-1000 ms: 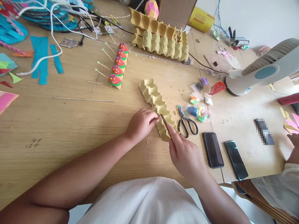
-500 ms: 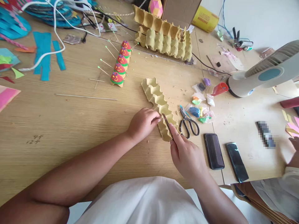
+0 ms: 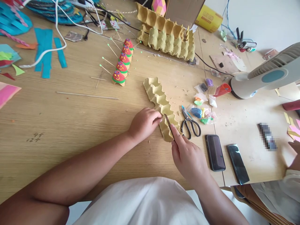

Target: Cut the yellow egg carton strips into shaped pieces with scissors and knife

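A yellow egg-carton strip (image 3: pixel 157 94) lies slantwise on the wooden table (image 3: pixel 70 125). My left hand (image 3: pixel 143 123) is closed on its near left edge, fingers pinching the cardboard. My right hand (image 3: pixel 187 157) grips a craft knife (image 3: pixel 168 122), forefinger laid along it, the blade resting across the strip's near cups.
Black-handled scissors (image 3: pixel 190 122), bags of coloured clay (image 3: pixel 201 106), two phones (image 3: pixel 226 156) and a fan (image 3: pixel 262 78) lie to the right. A painted carton caterpillar (image 3: pixel 123 62) and a larger egg carton (image 3: pixel 167 36) stand behind. Another person's hand (image 3: pixel 295 153) shows at the right edge.
Both hands keep their hold on the strip and the knife. The blade has barely shifted; the view has drifted slightly.
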Demonstrator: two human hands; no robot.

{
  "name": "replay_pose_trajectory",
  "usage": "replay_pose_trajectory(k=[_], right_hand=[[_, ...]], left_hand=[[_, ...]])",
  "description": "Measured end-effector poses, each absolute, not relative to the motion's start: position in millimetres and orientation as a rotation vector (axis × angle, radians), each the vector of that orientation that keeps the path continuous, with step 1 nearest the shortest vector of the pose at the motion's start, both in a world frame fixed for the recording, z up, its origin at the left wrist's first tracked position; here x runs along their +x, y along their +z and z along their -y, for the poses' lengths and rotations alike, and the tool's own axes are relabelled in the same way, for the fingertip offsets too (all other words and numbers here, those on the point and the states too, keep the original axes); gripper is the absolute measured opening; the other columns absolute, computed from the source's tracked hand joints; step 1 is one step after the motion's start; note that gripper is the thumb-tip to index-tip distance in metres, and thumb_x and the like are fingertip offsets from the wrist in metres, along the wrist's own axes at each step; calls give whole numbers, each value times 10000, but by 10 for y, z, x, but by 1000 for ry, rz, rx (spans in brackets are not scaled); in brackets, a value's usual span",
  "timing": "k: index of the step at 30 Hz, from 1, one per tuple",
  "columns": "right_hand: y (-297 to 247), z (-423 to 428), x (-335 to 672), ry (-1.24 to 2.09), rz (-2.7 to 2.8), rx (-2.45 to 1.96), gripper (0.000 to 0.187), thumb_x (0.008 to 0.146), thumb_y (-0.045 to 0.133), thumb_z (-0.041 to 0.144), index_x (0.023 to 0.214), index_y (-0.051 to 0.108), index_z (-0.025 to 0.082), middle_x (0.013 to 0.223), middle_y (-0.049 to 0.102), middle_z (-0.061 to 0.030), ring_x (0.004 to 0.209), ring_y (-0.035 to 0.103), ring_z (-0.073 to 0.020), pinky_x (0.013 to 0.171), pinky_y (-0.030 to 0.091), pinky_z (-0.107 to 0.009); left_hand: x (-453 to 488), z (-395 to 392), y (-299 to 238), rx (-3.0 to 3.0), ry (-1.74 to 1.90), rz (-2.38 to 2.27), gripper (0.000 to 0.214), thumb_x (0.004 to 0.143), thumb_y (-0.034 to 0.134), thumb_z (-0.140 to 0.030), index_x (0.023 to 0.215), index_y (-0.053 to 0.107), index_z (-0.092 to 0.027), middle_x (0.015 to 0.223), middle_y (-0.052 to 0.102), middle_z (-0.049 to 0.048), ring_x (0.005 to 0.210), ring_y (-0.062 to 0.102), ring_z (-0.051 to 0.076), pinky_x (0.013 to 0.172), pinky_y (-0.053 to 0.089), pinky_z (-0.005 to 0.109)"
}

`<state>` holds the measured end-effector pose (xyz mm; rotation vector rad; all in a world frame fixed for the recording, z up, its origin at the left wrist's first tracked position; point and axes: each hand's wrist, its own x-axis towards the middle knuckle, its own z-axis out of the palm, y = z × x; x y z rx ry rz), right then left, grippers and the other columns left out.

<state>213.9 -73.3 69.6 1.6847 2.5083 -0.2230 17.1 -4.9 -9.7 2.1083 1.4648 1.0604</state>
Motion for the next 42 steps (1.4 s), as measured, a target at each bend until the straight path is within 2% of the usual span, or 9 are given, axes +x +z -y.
replay_pose_trajectory(k=[5, 11, 16, 22, 27, 34, 42], right_hand=[[702, 726, 2115, -202, -2499, 1673, 592, 1016, 375, 232, 1596, 255, 224, 959, 728, -43, 706, 681, -179, 565, 441, -280], [677, 739, 2117, -216, -2509, 1675, 573, 1014, 366, 227, 1581, 282, 217, 989, 744, -49, 704, 696, -189, 555, 438, -286], [674, 726, 2138, -276, -2551, 1682, 571, 1004, 381, 223, 1568, 298, 195, 875, 750, -24, 675, 695, -200, 534, 432, -284], [699, 706, 2150, -288, -2610, 1763, 550, 1005, 381, 229, 1551, 332, 180, 974, 768, -66, 688, 707, -202, 544, 460, -285], [695, 709, 2145, -295, -2615, 1747, 560, 1002, 398, 219, 1556, 322, 206, 959, 770, -45, 690, 709, -203, 546, 457, -284], [657, 723, 2133, -294, -2548, 1729, 565, 999, 392, 202, 1556, 303, 221, 1043, 762, -46, 764, 727, -197, 581, 479, -280], [705, 677, 2058, -213, -2463, 1661, 561, 1008, 357, 218, 1564, 292, 195, 998, 763, -55, 722, 710, -185, 566, 458, -274]], left_hand=[[176, 43, -95, 2086, 1066, -1470, 70, 892, 687, -200, 831, 661, -177, 822, 702, 27, 815, 609, 194, 756, 463, 324], [177, 33, -90, 2075, 1067, -1472, 74, 893, 686, -195, 824, 665, -179, 816, 703, 25, 813, 611, 193, 751, 463, 323], [171, 30, -92, 2090, 1064, -1476, 95, 897, 683, -198, 807, 662, -178, 797, 695, 21, 800, 606, 193, 740, 461, 325], [168, 33, -104, 2078, 1059, -1459, 98, 911, 662, -205, 816, 662, -181, 830, 709, 24, 830, 614, 196, 759, 469, 329], [173, 36, -95, 2073, 1056, -1466, 101, 912, 658, -201, 814, 660, -180, 825, 706, 23, 829, 611, 196, 755, 467, 327], [166, 30, -82, 2077, 1048, -1464, 89, 903, 673, -194, 815, 662, -182, 805, 700, 26, 810, 609, 196, 748, 465, 330], [175, 36, -84, 2082, 1058, -1469, 101, 904, 665, -187, 803, 651, -184, 797, 693, 29, 804, 605, 195, 744, 460, 327]])
